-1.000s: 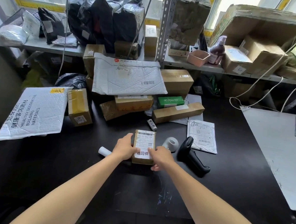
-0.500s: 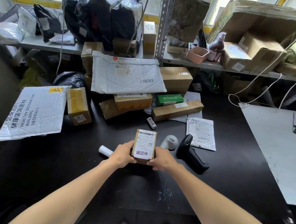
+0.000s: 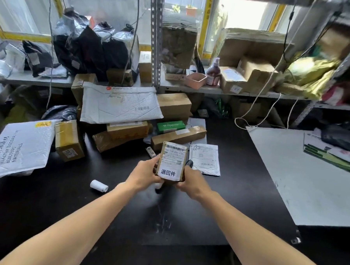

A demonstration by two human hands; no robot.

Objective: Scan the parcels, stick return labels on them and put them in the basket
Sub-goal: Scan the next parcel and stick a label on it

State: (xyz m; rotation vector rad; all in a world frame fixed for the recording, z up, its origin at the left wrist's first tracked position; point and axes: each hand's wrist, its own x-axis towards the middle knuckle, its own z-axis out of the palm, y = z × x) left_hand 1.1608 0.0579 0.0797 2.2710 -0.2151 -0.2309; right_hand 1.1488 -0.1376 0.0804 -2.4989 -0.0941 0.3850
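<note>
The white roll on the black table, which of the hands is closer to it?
Left. The left hand, gripping the small parcel, is just right of the white roll; the right hand holds the parcel's far side, farther away.

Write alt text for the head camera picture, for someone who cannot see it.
Two bare hands, left hand and right hand, hold a small labelled parcel above a black table piled with other parcels.

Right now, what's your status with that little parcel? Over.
Left hand and right hand both grip the small parcel, lifted off the table. Return label stuck on. No basket in view.
</note>
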